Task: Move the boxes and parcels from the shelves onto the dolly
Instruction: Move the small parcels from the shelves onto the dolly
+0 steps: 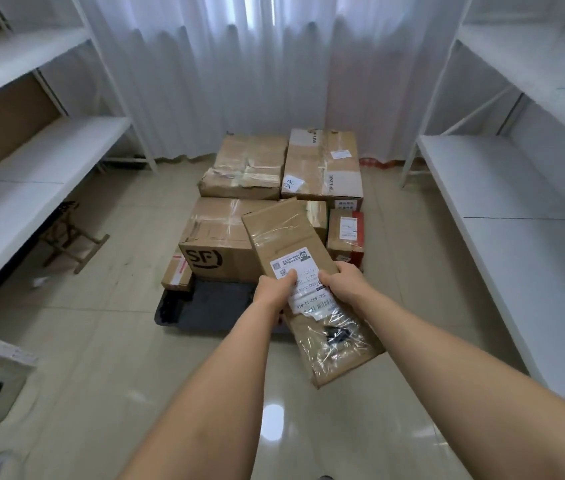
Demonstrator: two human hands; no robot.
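Head view: both hands (276, 289) (340, 280) grip long box (295, 244) above dolly (212, 306)

Dolly (205, 306) lying on the floor between left shelves (32, 174) and right shelves (516, 202), boxes (250, 164) sitting stacked on it before the curtain (239, 64), both hands (338, 282) holding a long box (295, 244) over its near end, stool (66, 233) standing under the left shelves

a: what does the person wear?
b: nothing on the arms. both forearms are bare up to the frame's edge; left hand (271, 290) and right hand (342, 280) are bare, ungloved.
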